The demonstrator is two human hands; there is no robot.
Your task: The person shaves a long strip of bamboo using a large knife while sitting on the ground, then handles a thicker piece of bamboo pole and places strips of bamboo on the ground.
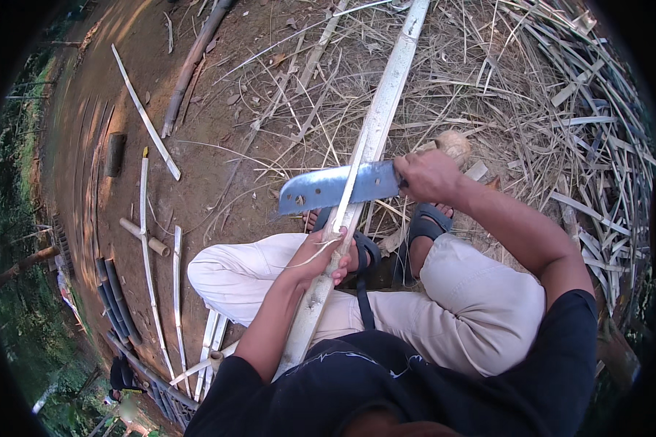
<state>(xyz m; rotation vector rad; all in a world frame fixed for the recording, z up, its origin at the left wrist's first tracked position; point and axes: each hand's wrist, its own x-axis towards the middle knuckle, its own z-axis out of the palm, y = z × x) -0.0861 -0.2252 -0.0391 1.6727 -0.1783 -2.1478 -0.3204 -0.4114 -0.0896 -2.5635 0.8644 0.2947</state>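
My right hand is closed round the handle of a broad machete, its blade pointing left. The blade lies across a long pale bamboo slat, which runs from my lap up past the far edge of the view. A thin bamboo strip passes over the blade while the wider slat lies under it. My left hand grips the slat just nearer to me than the blade, and a thin curled fibre hangs by its fingers. Beside my right hand is a rounded tan wooden piece; whether it joins the handle I cannot tell.
Bamboo shavings cover the ground ahead, and a heap of split strips lies at the right. To the left are several long slats, a short bamboo piece and dark poles. My sandalled feet are close below the blade.
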